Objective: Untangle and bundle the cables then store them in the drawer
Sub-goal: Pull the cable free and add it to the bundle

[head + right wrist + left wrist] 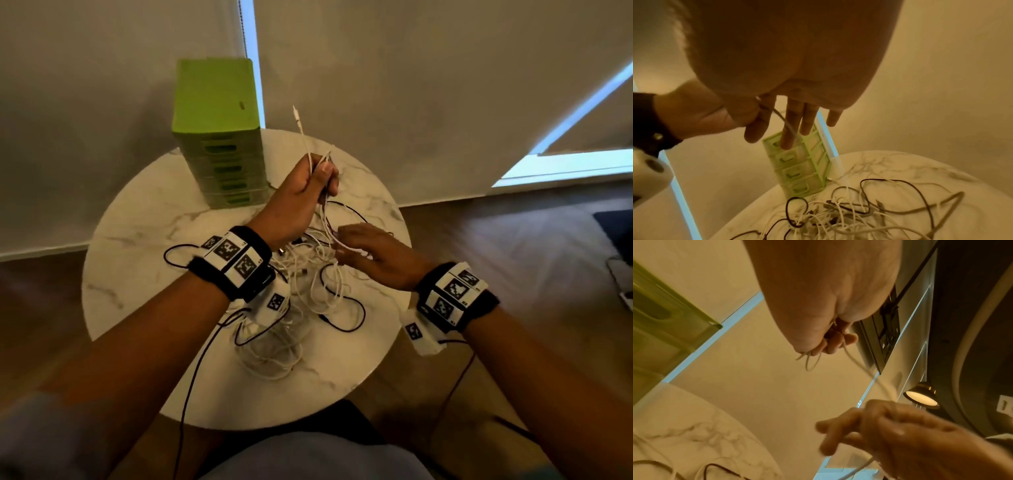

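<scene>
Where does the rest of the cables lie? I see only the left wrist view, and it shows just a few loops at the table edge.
Observer: A tangled pile of white and black cables lies on the round marble table, below both hands.
Operator: Is any drawer already open?
Observer: No. The green drawer unit stands at the back of the table, and the drawers I can see look closed.
Operator: What comes out above the left hand?
Observer: The left hand holds a white cable whose connector end sticks up above the fist.
</scene>
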